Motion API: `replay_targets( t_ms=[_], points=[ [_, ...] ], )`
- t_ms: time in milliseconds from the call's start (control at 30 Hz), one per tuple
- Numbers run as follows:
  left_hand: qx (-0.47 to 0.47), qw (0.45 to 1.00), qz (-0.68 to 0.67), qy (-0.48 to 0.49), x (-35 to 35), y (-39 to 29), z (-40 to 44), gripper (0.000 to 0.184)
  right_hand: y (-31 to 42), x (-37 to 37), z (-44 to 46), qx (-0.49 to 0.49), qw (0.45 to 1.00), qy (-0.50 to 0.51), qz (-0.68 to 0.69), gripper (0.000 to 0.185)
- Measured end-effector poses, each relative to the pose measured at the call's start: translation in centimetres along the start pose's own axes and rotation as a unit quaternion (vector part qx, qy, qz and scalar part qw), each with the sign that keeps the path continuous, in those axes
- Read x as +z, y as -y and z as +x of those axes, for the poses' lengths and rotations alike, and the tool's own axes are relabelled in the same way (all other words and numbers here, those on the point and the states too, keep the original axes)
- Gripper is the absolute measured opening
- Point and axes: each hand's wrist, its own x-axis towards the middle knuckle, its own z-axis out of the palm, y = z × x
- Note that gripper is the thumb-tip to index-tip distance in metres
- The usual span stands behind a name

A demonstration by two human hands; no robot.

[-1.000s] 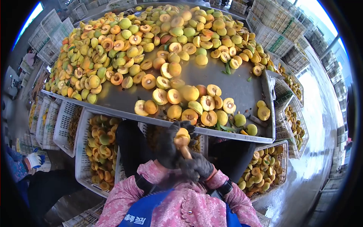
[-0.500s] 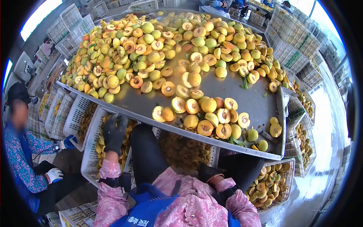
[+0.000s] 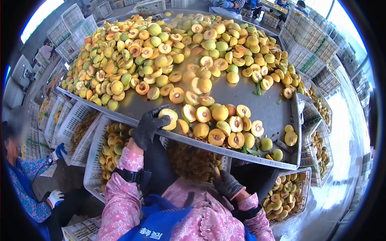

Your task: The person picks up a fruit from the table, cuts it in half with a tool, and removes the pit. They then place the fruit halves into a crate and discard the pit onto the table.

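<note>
The left hand [image 3: 148, 127] has left the lower-left crate [image 3: 89, 170], now clamps another fruit half [image 3: 169, 119] at centre; the right hand [image 3: 228, 185] grips a slim tool [image 3: 216, 172].

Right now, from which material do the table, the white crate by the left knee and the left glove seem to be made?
Table: bare metal, perhaps stainless steel; grey, with soft reflections.
White crate: probably rigid plastic; its thin walls have regular openings.
Left glove: dark, fabric or rubber-coated; I cannot tell which.

Single head-worn view, wide fisheye, facing forward and down, near table [image 3: 278, 117]
</note>
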Motion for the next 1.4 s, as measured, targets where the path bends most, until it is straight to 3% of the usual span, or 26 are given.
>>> replay_targets(
  t_ms=[33, 133, 167, 267, 367, 467, 500, 600, 667, 700, 767, 900, 1000, 1067, 1100, 1167, 1200, 1267, 1300, 1333, 1367, 1400],
  points=[
    [0.001, 0.997, -0.077, 0.018, 0.4, -0.1, -0.8, 0.042, -0.2, -0.1, -0.1, 0.013, 0.997, 0.009, 0.081, 0.022],
    [-0.023, 0.981, -0.187, 0.047, 2.7, -0.7, -3.2, 0.046, 2.2, -0.5, -0.6, -0.15, 0.979, -0.028, 0.137, 0.021],
    [-0.03, 0.978, -0.2, 0.057, 3.5, -0.7, -3.8, 0.046, 4.9, -1.1, -1.4, -0.105, 0.978, -0.013, 0.179, 0.026],
    [-0.038, 0.978, -0.194, 0.066, 6.2, 0.1, -5.4, 0.045, 6.3, -0.9, -1.3, -0.192, 0.968, -0.053, 0.152, 0.029],
    [-0.034, 0.989, -0.099, 0.106, 7.9, 1.0, -6.3, 0.045, 6.5, -0.3, -0.6, -0.148, 0.97, -0.069, 0.181, 0.038],
    [-0.028, 0.984, -0.111, 0.135, 10.2, 1.5, -7.5, 0.046, 8.0, -0.4, -0.5, -0.227, 0.952, -0.152, 0.139, 0.045],
    [-0.012, 0.983, -0.109, 0.145, 10.7, 1.8, -7.7, 0.045, 7.6, -0.4, 0.2, -0.328, 0.912, -0.246, 0.012, 0.042],
    [-0.089, 0.934, -0.305, 0.165, 11.6, 0.8, -7.8, 0.044, 6.6, 0.4, 1.1, -0.305, 0.91, -0.196, 0.202, 0.041],
    [0.064, 0.982, -0.019, 0.176, 11.2, 0.5, -8.0, 0.043, 7.1, -0.3, -0.5, -0.195, 0.92, -0.105, 0.323, 0.04],
    [0.139, 0.967, 0.127, 0.174, 11.0, 0.4, -8.1, 0.042, 7.7, -0.7, -1.3, -0.141, 0.909, -0.064, 0.388, 0.04],
    [0.154, 0.962, 0.155, 0.166, 11.0, 0.3, -8.2, 0.042, 8.4, -1.2, -2.0, -0.06, 0.841, 0.022, 0.537, 0.038],
    [0.175, 0.966, 0.096, 0.163, 11.2, 0.7, -8.5, 0.04, 7.2, -1.4, -1.4, -0.037, 0.846, 0.052, 0.529, 0.041],
    [0.276, 0.921, 0.206, 0.182, 10.2, 1.5, -8.0, 0.039, 7.3, -1.1, -1.2, -0.065, 0.844, 0.043, 0.53, 0.041],
    [0.28, 0.91, 0.256, 0.166, 9.4, 3.6, -7.8, 0.041, 6.7, -1.0, -1.0, -0.104, 0.865, 0.047, 0.488, 0.043],
    [0.282, 0.904, 0.281, 0.158, 9.4, 3.6, -7.8, 0.042, 6.5, -1.1, -0.8, -0.078, 0.864, 0.047, 0.494, 0.044],
    [0.211, 0.951, 0.159, 0.164, 10.4, 3.3, -7.9, 0.038, 6.1, -1.2, -0.6, -0.026, 0.861, 0.048, 0.505, 0.045],
    [0.174, 0.966, 0.096, 0.166, 10.9, 3.1, -7.9, 0.036, 6.4, -0.9, -0.5, -0.056, 0.865, 0.014, 0.498, 0.042],
    [0.195, 0.964, 0.127, 0.127, 10.5, 5.3, -7.6, 0.035, 7.2, -0.1, -0.4, -0.115, 0.868, -0.054, 0.479, 0.036],
    [0.205, 0.962, 0.142, 0.108, 10.6, 5.5, -7.5, 0.035, 6.6, 0.0, 0.0, -0.151, 0.909, -0.103, 0.375, 0.037],
    [0.101, 0.982, -0.074, 0.144, 10.6, 5.4, -7.3, 0.034, 5.7, 0.2, 0.8, -0.185, 0.934, -0.151, 0.266, 0.039],
    [-0.009, 0.943, -0.285, 0.171, 10.5, 5.1, -7.1, 0.034, 5.3, 0.1, 0.8, -0.206, 0.946, -0.171, 0.184, 0.04],
    [-0.119, 0.849, -0.48, 0.187, 10.5, 4.7, -6.9, 0.035, 5.1, -0.1, 0.8, -0.225, 0.949, -0.195, 0.102, 0.041]
  ],
)
